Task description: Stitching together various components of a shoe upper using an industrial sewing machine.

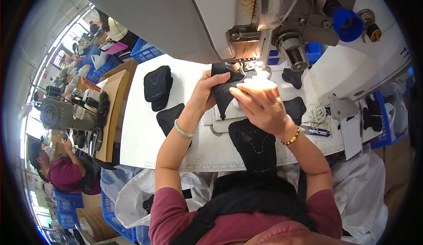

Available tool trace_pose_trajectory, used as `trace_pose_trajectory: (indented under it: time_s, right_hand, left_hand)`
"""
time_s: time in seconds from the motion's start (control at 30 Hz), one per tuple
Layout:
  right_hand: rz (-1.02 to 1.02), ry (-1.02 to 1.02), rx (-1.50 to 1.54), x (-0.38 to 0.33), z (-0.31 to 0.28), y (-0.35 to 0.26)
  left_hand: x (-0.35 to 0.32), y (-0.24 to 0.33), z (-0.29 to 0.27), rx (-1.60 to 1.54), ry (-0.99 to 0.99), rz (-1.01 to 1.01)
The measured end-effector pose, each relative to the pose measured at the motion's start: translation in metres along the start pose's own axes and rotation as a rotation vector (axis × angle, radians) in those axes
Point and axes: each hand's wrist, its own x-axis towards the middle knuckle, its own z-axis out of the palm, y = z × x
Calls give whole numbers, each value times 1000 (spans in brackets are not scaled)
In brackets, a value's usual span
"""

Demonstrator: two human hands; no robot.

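Note:
A black fabric piece [222, 91] lies under the needle area of a sewing machine [246, 42], tilted up toward me. My left hand [206, 88] grips its left edge, thumb on top and fingers behind. On the right side, my right hand [260, 102] has its bent fingertips closed at the fabric's edge close to the needle. Bright lamp light washes out part of that hand, and its thumb is hidden. Another black piece with pale stitched lines [253, 141] hangs over the table's front edge below my hands.
Stacked black pieces [157, 84] lie left on the white table [136, 135], another black piece [171, 117] nearer. To the right are black pieces [294, 108], a white cord coil [317, 113] and a blue-handled tool [318, 131]. Other people work at the left.

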Motion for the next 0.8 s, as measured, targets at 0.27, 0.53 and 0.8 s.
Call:
trace_pose_trajectory:
  time_s: [0.27, 0.53, 0.8]
  right_hand:
    - [-8, -22, 18, 6, 2, -9]
    - [-22, 9, 111, 0, -2, 0]
    - [-48, 26, 201, -3, -14, 18]
  left_hand:
    - [-2, -2, 7, -8, 24, 9]
    - [-18, -9, 17, 31, 148, 68]
    - [-23, 10, 39, -52, 240, -93]
